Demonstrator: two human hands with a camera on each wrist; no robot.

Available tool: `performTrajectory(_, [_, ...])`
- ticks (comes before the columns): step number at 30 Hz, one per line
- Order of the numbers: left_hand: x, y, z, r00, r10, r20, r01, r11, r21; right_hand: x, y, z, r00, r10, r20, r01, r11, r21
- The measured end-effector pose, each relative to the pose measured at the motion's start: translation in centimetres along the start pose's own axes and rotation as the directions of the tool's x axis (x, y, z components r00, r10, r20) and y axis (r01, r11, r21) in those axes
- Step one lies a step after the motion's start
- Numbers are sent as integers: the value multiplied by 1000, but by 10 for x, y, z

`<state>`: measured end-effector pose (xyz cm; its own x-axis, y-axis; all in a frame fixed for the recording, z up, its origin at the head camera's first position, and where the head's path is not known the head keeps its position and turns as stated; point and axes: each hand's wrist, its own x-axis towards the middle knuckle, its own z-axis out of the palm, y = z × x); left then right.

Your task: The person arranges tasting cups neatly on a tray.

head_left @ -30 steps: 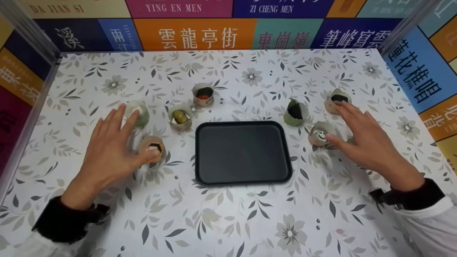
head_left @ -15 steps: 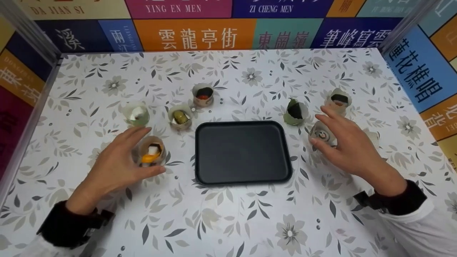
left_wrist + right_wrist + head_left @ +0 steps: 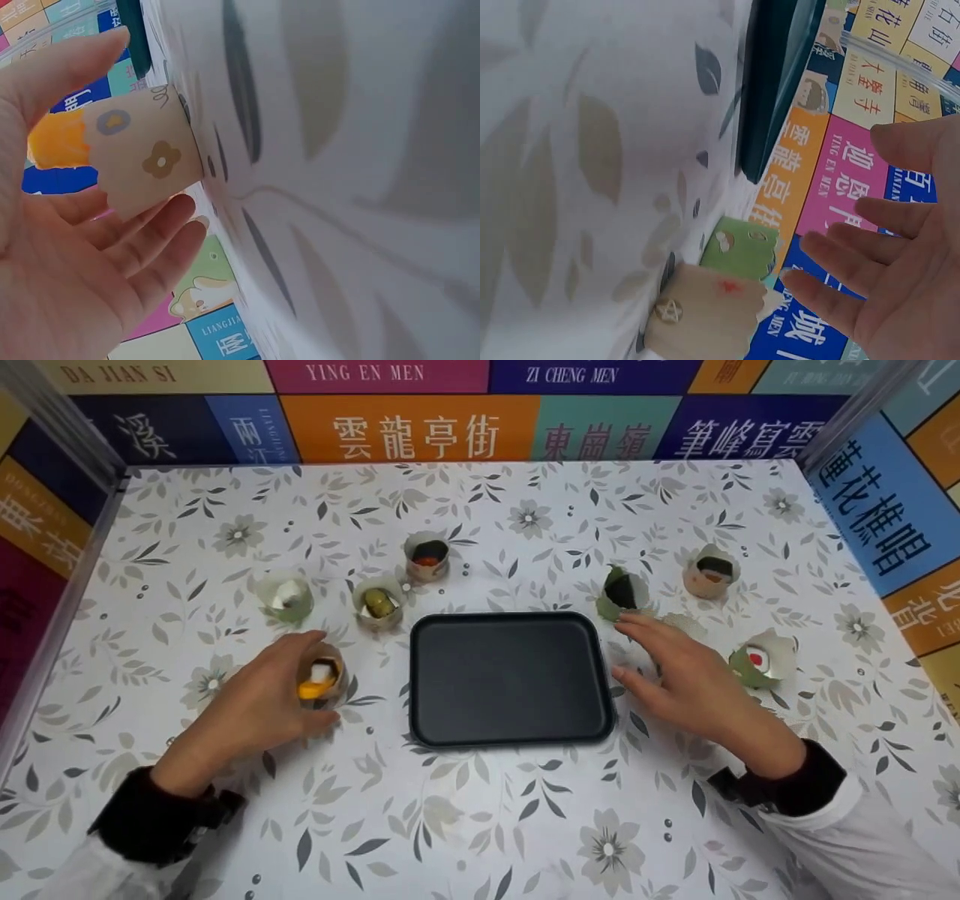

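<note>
My left hand (image 3: 251, 697) curves around a tan paper cup (image 3: 146, 150) at the tray's left, with thumb and fingers on opposite sides. A gap shows between thumb and cup in the left wrist view. Inside the cup sits a toy-like sushi piece with an orange-yellow part (image 3: 316, 688). My right hand (image 3: 686, 682) hovers by the right edge of the dark tray (image 3: 510, 679), its fingers spread and holding nothing. Behind its fingers, a tan cup (image 3: 684, 622) is mostly hidden. A green cup (image 3: 616, 596) with a dark piece stands just beyond the fingertips.
Green cup (image 3: 289, 604) with a white piece, a pale cup with an olive-green piece (image 3: 377, 604) and a tan cup (image 3: 427, 566) stand back left. At right are another tan cup (image 3: 709, 581) and a green cup (image 3: 765, 664) with a red-and-white piece. Printed panels (image 3: 412, 431) border the table.
My left hand has come down and toward me, from over the green cup to around the tan one. My right hand has moved left toward the tray, uncovering the green cup at far right.
</note>
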<state>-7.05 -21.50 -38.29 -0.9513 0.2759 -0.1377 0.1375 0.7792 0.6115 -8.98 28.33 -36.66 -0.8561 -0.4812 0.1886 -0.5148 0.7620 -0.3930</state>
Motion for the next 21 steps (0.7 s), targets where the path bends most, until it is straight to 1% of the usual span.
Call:
performTrajectory(3, [2, 1, 1, 1000, 7, -8, -7, 1000, 6, 2, -2, 6, 998, 43, 46, -44, 999, 16])
performTrajectory(7, [5, 3, 3, 997, 64, -46, -63, 998, 12, 7, -4, 13, 987, 117, 107, -122, 991, 48])
performTrajectory(9, [7, 3, 4, 994, 92, -62, -92, 996, 8, 10, -3, 17, 983, 140, 120, -147, 988, 46])
performTrajectory(15, [9, 3, 6, 994, 94, -62, -95, 995, -14, 18, 0, 25, 979, 153, 135, -158, 987, 28])
performTrajectory(18, [10, 2, 7, 993, 106, -59, -107, 994, -19, 21, 1, 26, 979, 147, 144, -156, 986, 51])
performTrajectory(21, [12, 2, 8, 990, 132, -55, -133, 991, -10, 23, 2, 25, 979, 138, 148, -153, 984, 92])
